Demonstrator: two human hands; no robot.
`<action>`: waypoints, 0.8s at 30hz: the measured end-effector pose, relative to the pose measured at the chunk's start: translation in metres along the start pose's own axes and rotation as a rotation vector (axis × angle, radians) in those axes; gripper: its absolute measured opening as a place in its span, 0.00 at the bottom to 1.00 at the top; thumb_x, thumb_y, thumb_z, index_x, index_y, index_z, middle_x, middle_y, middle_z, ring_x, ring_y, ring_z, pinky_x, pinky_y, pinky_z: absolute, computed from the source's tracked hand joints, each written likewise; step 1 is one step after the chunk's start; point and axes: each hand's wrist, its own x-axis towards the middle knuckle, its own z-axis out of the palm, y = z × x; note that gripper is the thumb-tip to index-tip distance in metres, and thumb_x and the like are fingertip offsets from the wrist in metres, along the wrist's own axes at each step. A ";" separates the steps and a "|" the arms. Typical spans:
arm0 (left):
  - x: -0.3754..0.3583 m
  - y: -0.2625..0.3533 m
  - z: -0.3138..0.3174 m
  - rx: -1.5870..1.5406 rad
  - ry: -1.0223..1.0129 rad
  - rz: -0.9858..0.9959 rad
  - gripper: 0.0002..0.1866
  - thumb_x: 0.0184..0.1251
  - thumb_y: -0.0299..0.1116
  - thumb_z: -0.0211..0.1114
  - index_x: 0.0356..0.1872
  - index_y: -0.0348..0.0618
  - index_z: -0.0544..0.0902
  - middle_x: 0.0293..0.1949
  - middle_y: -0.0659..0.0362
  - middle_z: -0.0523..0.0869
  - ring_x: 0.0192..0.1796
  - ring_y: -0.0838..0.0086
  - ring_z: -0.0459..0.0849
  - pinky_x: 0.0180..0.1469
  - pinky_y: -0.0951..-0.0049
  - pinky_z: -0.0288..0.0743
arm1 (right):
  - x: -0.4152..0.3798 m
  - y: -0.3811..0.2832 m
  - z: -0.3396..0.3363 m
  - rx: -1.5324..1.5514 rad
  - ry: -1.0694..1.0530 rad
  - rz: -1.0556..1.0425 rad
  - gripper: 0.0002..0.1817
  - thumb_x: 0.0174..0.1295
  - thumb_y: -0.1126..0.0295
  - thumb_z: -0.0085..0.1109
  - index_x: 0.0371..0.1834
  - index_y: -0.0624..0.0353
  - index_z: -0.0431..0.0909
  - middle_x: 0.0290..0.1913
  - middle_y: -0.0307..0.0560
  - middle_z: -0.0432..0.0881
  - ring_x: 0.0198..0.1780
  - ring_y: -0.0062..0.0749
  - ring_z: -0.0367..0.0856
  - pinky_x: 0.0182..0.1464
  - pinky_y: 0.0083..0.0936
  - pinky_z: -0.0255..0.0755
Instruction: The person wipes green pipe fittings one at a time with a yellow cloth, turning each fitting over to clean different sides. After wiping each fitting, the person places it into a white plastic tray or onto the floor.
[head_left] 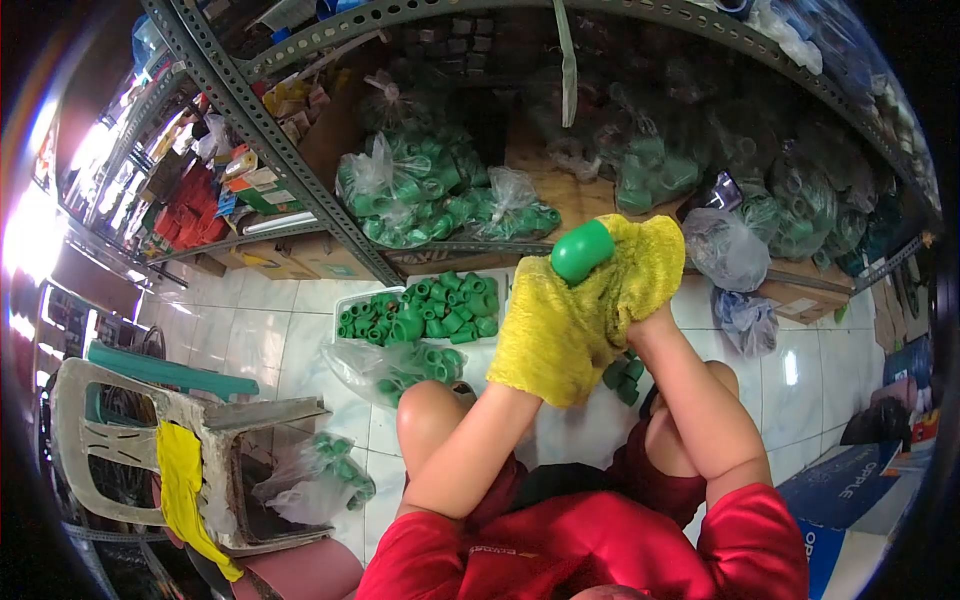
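Both my hands are raised in front of me, wrapped in a yellow cloth. My left hand is hidden under the cloth. It holds a green plastic pipe fitting that sticks out at the top. My right hand, also covered by the cloth, presses against the fitting's right side. Below the hands a few more green fittings lie on the white tiled floor between my knees.
A white tray holds several green fittings, with a clear bag of fittings in front of it. Bags of green fittings fill the metal shelf ahead. A dirty plastic chair with a yellow rag stands at left.
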 end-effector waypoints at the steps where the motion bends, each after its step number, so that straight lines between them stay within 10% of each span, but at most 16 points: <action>1: 0.000 0.000 -0.001 0.014 -0.006 -0.004 0.25 0.59 0.48 0.51 0.55 0.45 0.66 0.52 0.56 0.74 0.52 0.64 0.72 0.52 0.62 0.66 | -0.002 -0.002 0.004 -0.003 0.024 0.033 0.18 0.65 0.56 0.42 0.51 0.55 0.68 0.48 0.43 0.73 0.50 0.34 0.72 0.54 0.34 0.68; 9: -0.001 0.005 -0.010 0.111 -0.046 -0.032 0.34 0.60 0.60 0.38 0.58 0.45 0.66 0.55 0.53 0.72 0.56 0.59 0.69 0.57 0.60 0.64 | 0.000 -0.003 -0.003 -0.103 0.052 0.056 0.23 0.65 0.53 0.38 0.57 0.54 0.65 0.53 0.43 0.72 0.54 0.34 0.70 0.57 0.33 0.66; 11: 0.003 0.009 -0.017 -1.116 0.048 -0.455 0.33 0.61 0.60 0.38 0.57 0.45 0.67 0.54 0.54 0.73 0.54 0.59 0.71 0.56 0.59 0.65 | 0.002 -0.002 -0.004 -0.123 -0.064 0.000 0.22 0.65 0.58 0.44 0.59 0.55 0.63 0.55 0.43 0.70 0.55 0.33 0.69 0.58 0.31 0.64; 12: 0.004 0.011 -0.017 -1.116 0.049 -0.455 0.33 0.61 0.60 0.38 0.57 0.45 0.67 0.54 0.54 0.73 0.54 0.59 0.71 0.56 0.59 0.65 | 0.000 -0.001 -0.006 -0.123 -0.063 0.001 0.22 0.65 0.58 0.44 0.59 0.55 0.63 0.55 0.43 0.70 0.55 0.33 0.69 0.58 0.31 0.64; 15: 0.004 -0.002 -0.021 -0.923 0.092 -0.594 0.32 0.61 0.60 0.41 0.56 0.46 0.67 0.53 0.55 0.73 0.52 0.60 0.73 0.54 0.61 0.68 | -0.003 -0.007 0.004 -1.472 -0.279 -0.521 0.26 0.59 0.69 0.54 0.60 0.59 0.60 0.57 0.42 0.66 0.57 0.28 0.66 0.58 0.24 0.60; 18: -0.003 -0.059 -0.035 -0.754 0.314 -0.346 0.31 0.61 0.60 0.46 0.55 0.46 0.68 0.53 0.55 0.73 0.50 0.63 0.74 0.52 0.64 0.70 | -0.010 -0.002 0.033 -0.954 -0.043 -0.190 0.26 0.57 0.66 0.58 0.57 0.60 0.61 0.48 0.41 0.70 0.49 0.23 0.69 0.52 0.20 0.63; 20: -0.013 -0.061 -0.027 0.279 0.390 0.066 0.14 0.61 0.39 0.55 0.43 0.42 0.74 0.42 0.54 0.76 0.43 0.62 0.74 0.46 0.63 0.70 | -0.005 -0.003 0.029 -0.839 0.057 -0.153 0.23 0.57 0.65 0.57 0.54 0.60 0.64 0.46 0.40 0.71 0.47 0.22 0.70 0.51 0.19 0.64; 21: -0.021 -0.076 -0.017 0.269 0.487 0.148 0.26 0.62 0.57 0.49 0.48 0.44 0.71 0.44 0.55 0.76 0.44 0.65 0.76 0.47 0.65 0.73 | -0.002 -0.003 0.024 -0.720 0.157 -0.117 0.20 0.58 0.64 0.57 0.51 0.60 0.66 0.44 0.39 0.72 0.46 0.21 0.71 0.49 0.19 0.65; 24: -0.019 -0.065 -0.012 0.151 0.491 0.100 0.25 0.63 0.56 0.49 0.48 0.44 0.72 0.43 0.55 0.76 0.43 0.65 0.76 0.45 0.65 0.73 | 0.007 -0.004 0.000 -0.682 0.051 -0.134 0.15 0.60 0.64 0.53 0.47 0.60 0.69 0.42 0.40 0.74 0.43 0.22 0.73 0.46 0.20 0.68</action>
